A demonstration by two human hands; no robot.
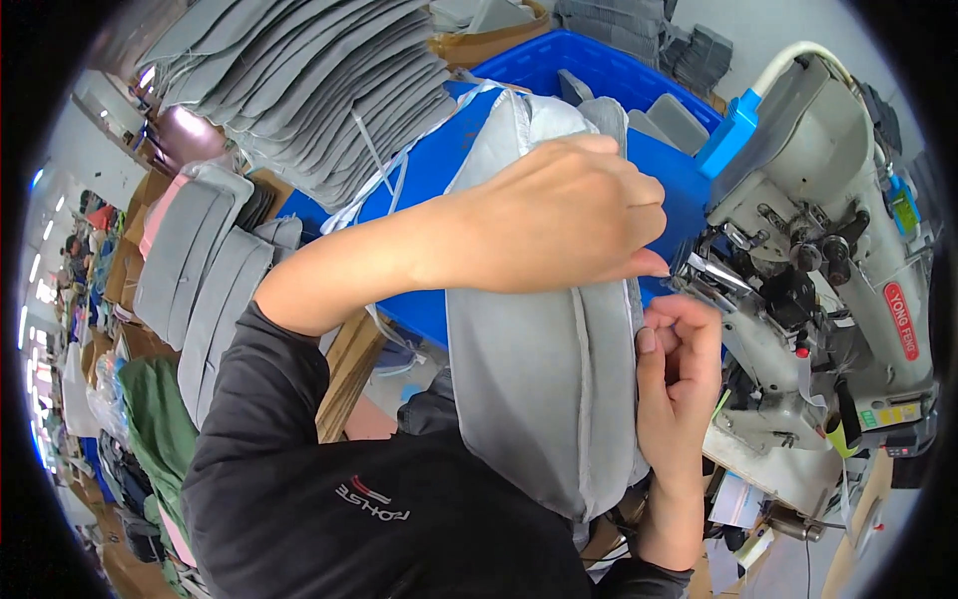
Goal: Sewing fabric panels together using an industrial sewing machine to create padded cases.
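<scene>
A long grey padded fabric piece (529, 379) with stitched seams runs from my lap up toward the sewing machine (838, 230). My left hand (559, 215) lies across its upper part, fingers curled down over the right edge and pressing it. My right hand (679, 359) pinches the right edge of the same piece lower down, close beside the machine's needle area (718, 275). Both hands grip the fabric.
A blue plastic crate (589, 70) holding more grey pieces stands behind the work. A tall stack of grey panels (319, 90) fills the upper left, with further grey pieces (200, 270) and cardboard boxes at the left. My dark sleeve (299, 479) crosses the bottom.
</scene>
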